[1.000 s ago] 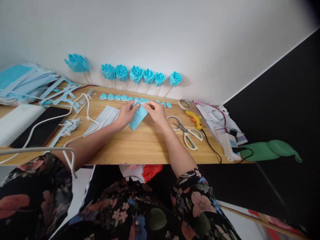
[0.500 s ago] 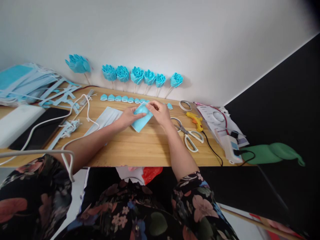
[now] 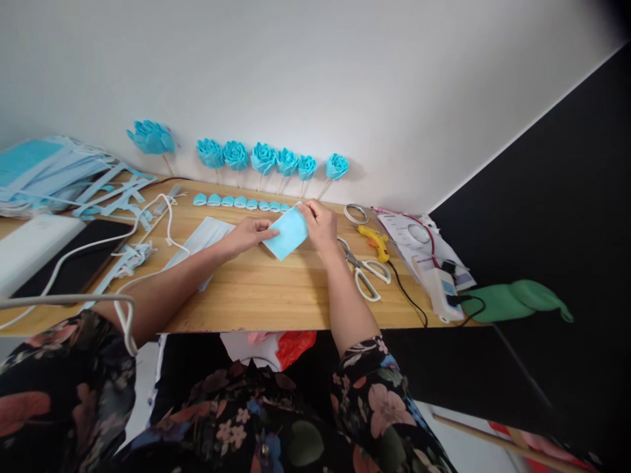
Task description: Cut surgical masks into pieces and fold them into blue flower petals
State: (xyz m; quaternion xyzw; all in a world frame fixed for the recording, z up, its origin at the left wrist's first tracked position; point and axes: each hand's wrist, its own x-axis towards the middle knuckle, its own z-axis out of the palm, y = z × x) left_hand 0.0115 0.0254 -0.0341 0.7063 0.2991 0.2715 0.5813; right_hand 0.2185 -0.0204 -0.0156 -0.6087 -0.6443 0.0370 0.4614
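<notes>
A rectangular piece of light blue mask fabric [image 3: 288, 235] is held tilted above the wooden table. My left hand [image 3: 246, 236] pinches its left corner between thumb and fingers. On the opposite side, my right hand [image 3: 319, 222] grips the upper right edge with curled fingers. Behind the hands runs a row of small folded blue petals [image 3: 240, 202], its right end partly hidden by my right hand. Under my left forearm lies a pale face mask [image 3: 202, 240]. White-handled scissors [image 3: 367, 270] rest just right of my right hand, the blade tips hidden.
Several blue fabric flowers on sticks [image 3: 263, 157] lean against the wall. A yellow glue gun [image 3: 374, 242], a tape roll [image 3: 355, 213] and a power strip [image 3: 444, 295] are on the right. Masks [image 3: 59, 172], scraps, a dark tablet-like slab [image 3: 73, 259] and white cables occupy the left.
The blue fabric now lies flatter and shows more of its face, as the right hand shifted to its upper right edge. The camera view has moved slightly.
</notes>
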